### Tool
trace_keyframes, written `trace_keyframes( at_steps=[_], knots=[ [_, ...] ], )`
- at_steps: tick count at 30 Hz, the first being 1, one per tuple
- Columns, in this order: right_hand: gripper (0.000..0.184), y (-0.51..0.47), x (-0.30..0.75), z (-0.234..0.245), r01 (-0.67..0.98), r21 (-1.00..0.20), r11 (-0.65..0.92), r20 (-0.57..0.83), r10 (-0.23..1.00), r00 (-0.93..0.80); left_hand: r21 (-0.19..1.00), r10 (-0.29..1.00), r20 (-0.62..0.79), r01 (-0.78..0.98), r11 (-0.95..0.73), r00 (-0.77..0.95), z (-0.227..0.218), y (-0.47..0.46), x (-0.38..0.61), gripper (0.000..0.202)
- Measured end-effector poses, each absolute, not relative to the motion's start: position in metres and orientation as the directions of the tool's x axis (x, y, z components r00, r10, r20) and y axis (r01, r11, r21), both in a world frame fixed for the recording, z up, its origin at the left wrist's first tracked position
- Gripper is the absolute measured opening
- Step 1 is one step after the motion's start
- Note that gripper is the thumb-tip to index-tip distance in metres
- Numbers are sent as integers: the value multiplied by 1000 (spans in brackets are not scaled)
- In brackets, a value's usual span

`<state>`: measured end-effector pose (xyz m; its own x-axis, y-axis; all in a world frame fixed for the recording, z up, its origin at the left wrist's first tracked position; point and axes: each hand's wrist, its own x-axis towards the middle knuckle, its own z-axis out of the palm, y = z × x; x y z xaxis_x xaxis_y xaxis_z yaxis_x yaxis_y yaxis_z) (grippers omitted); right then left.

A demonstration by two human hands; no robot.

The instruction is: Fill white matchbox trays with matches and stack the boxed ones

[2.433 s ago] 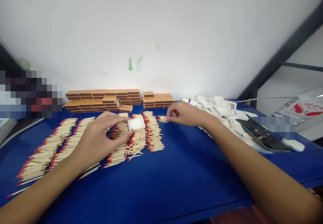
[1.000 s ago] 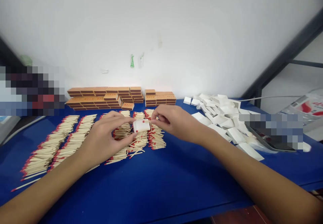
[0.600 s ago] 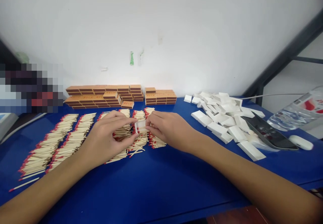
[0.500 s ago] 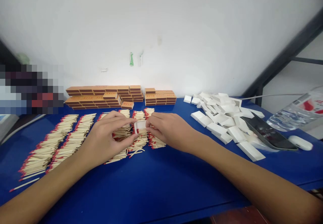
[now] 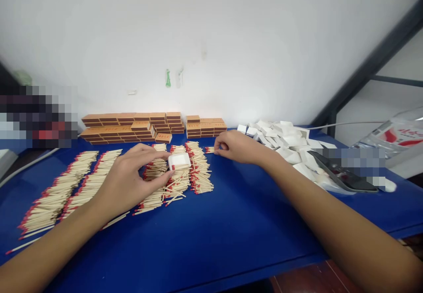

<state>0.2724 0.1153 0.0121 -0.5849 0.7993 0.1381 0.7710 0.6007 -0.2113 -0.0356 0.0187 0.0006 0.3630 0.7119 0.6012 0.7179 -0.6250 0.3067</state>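
Observation:
My left hand [image 5: 130, 179] pinches a small white matchbox tray [image 5: 179, 161] between thumb and fingers, just above rows of red-tipped matches [image 5: 178, 174] laid on the blue table [image 5: 214, 235]. My right hand [image 5: 238, 147] reaches to the far end of the match rows, fingers pinched down on a small cluster of matches [image 5: 209, 150] lying there. Longer rows of matches [image 5: 62, 187] lie at the left.
Orange matchbox sleeves [image 5: 132, 127] are stacked along the wall, with a second stack [image 5: 205, 127] beside them. A heap of white trays [image 5: 284, 139] lies at the right, next to a dark phone [image 5: 343, 174] and a white oval object [image 5: 390, 185]. A plastic bag [image 5: 396, 136] sits far right.
My right hand has left the white tray and moved right and back to the small cluster of matches. My left hand still holds the tray in about the same place.

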Motion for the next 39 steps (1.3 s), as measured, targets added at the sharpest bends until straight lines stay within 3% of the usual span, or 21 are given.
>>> trace_keyframes(
  at_steps=[11, 20, 30, 39],
  knots=[
    [15, 110, 268, 11, 751, -235, 617, 79, 782, -618, 291, 710, 599, 726, -623, 369, 3, 19, -34, 29],
    [5, 112, 271, 13, 787, -230, 572, 62, 816, -575, 275, 696, 621, 731, -624, 360, 3, 20, -37, 29],
    [11, 111, 270, 10, 769, -247, 590, 27, 797, -603, 292, 710, 603, 728, -621, 363, 1, 18, -35, 29],
    [13, 107, 267, 16, 768, -208, 606, 82, 793, -604, 295, 715, 591, 726, -622, 373, 1, 20, -36, 28]
  ],
)
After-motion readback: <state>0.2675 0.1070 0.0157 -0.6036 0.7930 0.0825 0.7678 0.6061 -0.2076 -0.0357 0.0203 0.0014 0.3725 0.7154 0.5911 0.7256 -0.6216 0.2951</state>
